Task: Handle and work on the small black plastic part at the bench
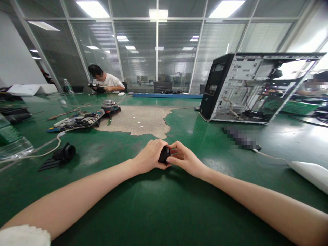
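A small black block-like part (164,155) sits between my two hands, just above the green table (164,212). My left hand (150,155) is wrapped round its left side, thumb below and fingers over the top. From the right, my right hand (186,159) pinches the part's edge with thumb and fingers. Much of the part is hidden by my fingers, so its exact kind does not show. A black strap-like item (63,153) lies on the table left of my left arm.
Left of centre lie a circuit board (79,119) and a round cooler (110,105), near a bare patch (143,118). An open computer case (238,89) stands at right, with a phone-like dark object (241,138) and a white device (311,172). A person (106,82) sits across the table.
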`<act>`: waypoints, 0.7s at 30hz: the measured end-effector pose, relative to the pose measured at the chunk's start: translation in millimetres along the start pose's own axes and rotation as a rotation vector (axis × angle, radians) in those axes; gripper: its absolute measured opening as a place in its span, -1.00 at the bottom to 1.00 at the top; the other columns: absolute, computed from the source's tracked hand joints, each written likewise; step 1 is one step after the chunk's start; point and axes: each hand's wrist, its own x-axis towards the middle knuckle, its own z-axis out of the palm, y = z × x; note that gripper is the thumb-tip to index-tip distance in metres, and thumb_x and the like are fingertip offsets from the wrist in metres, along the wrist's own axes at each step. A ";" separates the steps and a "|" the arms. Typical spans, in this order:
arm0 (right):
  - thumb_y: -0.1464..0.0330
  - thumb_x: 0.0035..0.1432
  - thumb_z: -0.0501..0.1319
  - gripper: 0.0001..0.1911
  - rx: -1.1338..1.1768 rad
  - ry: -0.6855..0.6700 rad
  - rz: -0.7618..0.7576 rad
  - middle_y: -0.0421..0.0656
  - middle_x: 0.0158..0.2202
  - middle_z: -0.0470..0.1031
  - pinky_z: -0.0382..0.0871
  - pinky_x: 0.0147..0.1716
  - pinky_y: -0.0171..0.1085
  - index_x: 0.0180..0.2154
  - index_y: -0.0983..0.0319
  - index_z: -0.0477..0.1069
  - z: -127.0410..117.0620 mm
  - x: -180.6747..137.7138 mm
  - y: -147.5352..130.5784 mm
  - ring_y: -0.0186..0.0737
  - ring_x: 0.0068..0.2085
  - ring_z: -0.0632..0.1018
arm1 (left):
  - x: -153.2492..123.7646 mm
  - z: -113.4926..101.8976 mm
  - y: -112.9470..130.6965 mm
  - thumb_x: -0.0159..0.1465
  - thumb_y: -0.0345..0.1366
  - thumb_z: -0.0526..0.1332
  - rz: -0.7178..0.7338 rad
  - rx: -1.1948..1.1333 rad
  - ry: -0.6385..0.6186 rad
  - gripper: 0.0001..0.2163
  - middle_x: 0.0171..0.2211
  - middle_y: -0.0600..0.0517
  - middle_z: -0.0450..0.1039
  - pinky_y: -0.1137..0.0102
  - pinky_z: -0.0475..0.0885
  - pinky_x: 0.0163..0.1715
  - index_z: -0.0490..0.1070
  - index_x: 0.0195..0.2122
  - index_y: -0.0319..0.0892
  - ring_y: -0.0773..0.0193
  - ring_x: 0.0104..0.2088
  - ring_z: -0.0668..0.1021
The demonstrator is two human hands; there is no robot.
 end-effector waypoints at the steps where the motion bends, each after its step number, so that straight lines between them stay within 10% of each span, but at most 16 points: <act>1: 0.34 -0.05 0.26 -0.71 -0.007 0.005 -0.020 -0.20 -0.27 0.37 0.41 -0.19 -0.19 -0.27 0.19 0.22 0.5 -1.1 -0.5 -0.26 -0.21 0.47 | 0.1 -0.2 0.2 -0.04 -0.18 0.28 -0.001 0.001 -0.002 -0.51 -0.19 -0.09 0.32 0.22 0.27 -0.22 0.13 -0.13 -0.21 0.07 -0.20 0.41; 21: 0.34 0.01 0.23 -0.74 -0.019 0.004 -0.080 -0.19 -0.22 0.34 0.40 -0.17 -0.20 -0.26 0.18 0.19 3.1 -3.8 -4.7 -0.27 -0.16 0.45 | -0.1 -0.6 0.8 -0.05 -0.20 0.29 0.002 0.014 -0.001 -0.49 -0.17 -0.10 0.32 0.22 0.27 -0.21 0.11 -0.12 -0.20 0.07 -0.19 0.40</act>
